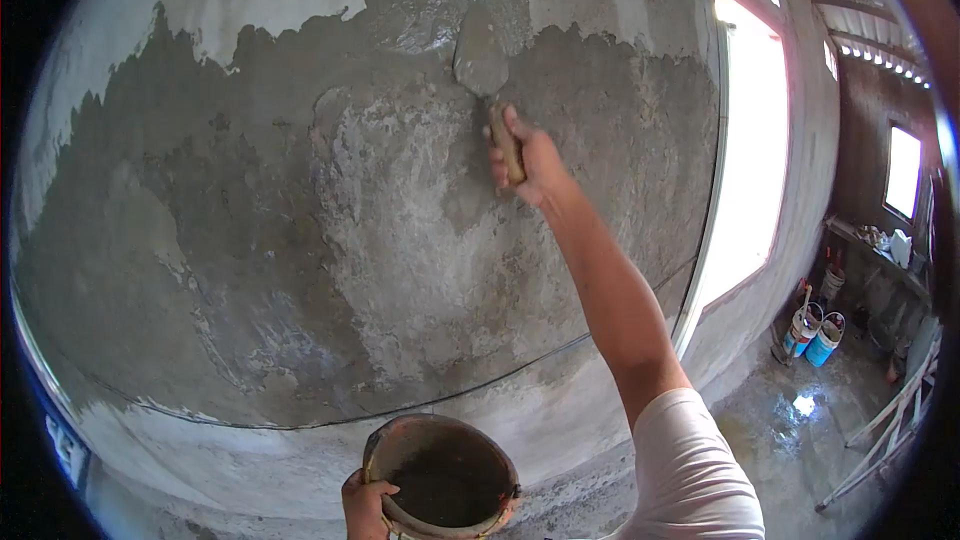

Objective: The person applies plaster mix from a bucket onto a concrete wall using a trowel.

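My right hand (527, 155) is closed round the wooden handle of a trowel (482, 58), arm stretched up to the wall. The trowel's blade lies against the upper edge of the dark, wet mortar (425, 20), where a fresh, shiny patch shows. Low in front of me, my left hand (366, 506) grips the rim of a bucket (440, 475), thumb over the edge. Dark material sits inside the bucket. Grey mortar covers much of the wall (400, 230), with a rough, paler area in the middle.
A thin dark cable (420, 405) runs across the lower wall. To the right is a bright opening (745, 150). Beyond it, buckets (824, 340) stand on the wet floor (780, 420), near a shelf (880, 258) with things on it and a pale frame (895, 410).
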{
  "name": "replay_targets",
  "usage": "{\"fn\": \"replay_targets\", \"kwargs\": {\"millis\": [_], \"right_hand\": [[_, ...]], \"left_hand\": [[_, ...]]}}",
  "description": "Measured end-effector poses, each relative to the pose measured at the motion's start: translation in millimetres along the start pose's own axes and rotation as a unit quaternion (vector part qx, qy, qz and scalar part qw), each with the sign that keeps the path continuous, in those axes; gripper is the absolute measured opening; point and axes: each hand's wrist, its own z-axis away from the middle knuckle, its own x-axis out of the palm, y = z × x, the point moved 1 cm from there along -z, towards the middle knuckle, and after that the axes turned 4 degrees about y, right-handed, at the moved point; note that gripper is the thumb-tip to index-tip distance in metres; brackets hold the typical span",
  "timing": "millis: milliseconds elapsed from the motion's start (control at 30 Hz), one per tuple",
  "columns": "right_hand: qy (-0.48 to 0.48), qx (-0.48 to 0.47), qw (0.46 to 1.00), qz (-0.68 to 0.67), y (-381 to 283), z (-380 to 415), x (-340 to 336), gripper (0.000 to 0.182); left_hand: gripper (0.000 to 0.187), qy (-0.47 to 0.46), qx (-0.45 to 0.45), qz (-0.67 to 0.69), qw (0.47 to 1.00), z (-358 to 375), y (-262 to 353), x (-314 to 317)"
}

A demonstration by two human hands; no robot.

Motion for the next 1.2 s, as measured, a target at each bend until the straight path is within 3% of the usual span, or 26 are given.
{"fn": "replay_targets", "kwargs": {"millis": [167, 367, 467, 667, 767, 833, 933, 967, 1000, 1067, 1100, 1167, 1200], "right_hand": [[-0.036, 0.066, 0.996, 0.037, 25, 50, -10, 0.049], [0.021, -0.079, 0.991, 0.105, -49, -6, -2, 0.049], [0.071, -0.036, 0.988, 0.129, -49, -21, -2, 0.049], [0.076, 0.009, 0.989, 0.125, 29, 50, -58, 0.050], [0.119, 0.035, 0.979, 0.164, 75, 123, -111, 0.048], [0.155, 0.066, 0.952, 0.255, 85, 187, -119, 0.043], [0.140, 0.009, 0.889, 0.435, 120, 271, -151, 0.026], [0.117, -0.029, 0.847, 0.518, 134, 289, -166, 0.020], [0.090, -0.001, 0.852, 0.516, 140, 300, -163, 0.020], [0.001, -0.121, 0.766, 0.632, 136, 331, -147, 0.025], [-0.025, -0.092, 0.777, 0.623, 140, 342, -143, 0.025], [-0.142, -0.112, 0.709, 0.681, 149, 354, -139, 0.032], [-0.176, -0.119, 0.686, 0.696, 157, 360, -136, 0.036]], "left_hand": [[0.049, -0.017, 0.011, 0.063, 0.998, -12, -14, -17], [0.049, 0.012, 0.030, 0.037, 0.999, -20, -23, -22], [0.050, 0.018, 0.041, 0.048, 0.998, -14, -24, -13], [0.050, 0.062, 0.001, 0.009, 0.998, 0, -27, -1], [0.049, 0.026, -0.006, -0.002, 1.000, -5, -44, -3], [0.042, 0.014, -0.009, 0.039, 0.999, 8, -26, 10], [0.038, 0.004, 0.001, 0.034, 0.999, 15, -27, 21], [0.037, -0.006, 0.015, 0.010, 1.000, 14, -31, 25], [0.037, -0.012, 0.026, -0.016, 0.999, 11, -39, 28], [0.042, 0.002, 0.026, -0.150, 0.988, 6, -49, 30], [0.049, -0.007, 0.047, -0.151, 0.987, 11, -44, 35], [0.055, -0.031, 0.062, -0.170, 0.983, 19, -37, 41], [0.037, -0.024, 0.092, -0.138, 0.986, 17, -42, 43]]}}
